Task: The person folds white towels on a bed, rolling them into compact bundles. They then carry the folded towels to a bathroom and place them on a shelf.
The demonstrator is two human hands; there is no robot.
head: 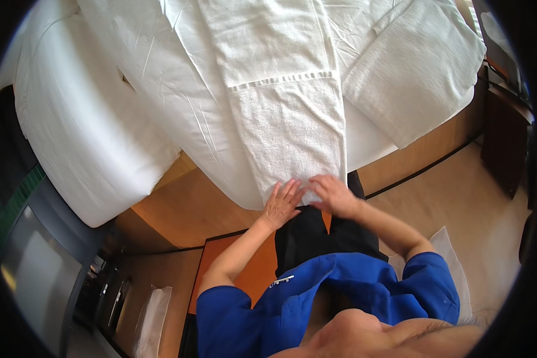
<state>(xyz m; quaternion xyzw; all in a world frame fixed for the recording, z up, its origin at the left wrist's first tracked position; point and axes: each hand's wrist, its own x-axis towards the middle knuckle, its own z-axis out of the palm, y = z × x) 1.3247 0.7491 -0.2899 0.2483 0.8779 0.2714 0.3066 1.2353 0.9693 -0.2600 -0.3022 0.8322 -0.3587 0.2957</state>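
A long white terry towel [291,121], folded lengthwise, runs down the bed toward me, a woven band crossing it partway up. Its near end reaches the mattress edge in front of my body. My left hand [284,203] rests flat at that end's left corner, fingers spread. Beside it my right hand [333,194], slightly blurred, is over the right part of the same end, fingers apart. Neither hand appears to grip the cloth. To the right, a second white towel [416,76] lies folded on the bed at an angle, its corner hanging past the edge.
White sheets [179,89] cover the bed, with a wooden base [420,143] below. At left is a thick white pillow or bedding piece [85,125]. An orange-brown panel [232,268] stands near my left side. Dark furniture [505,138] is at far right.
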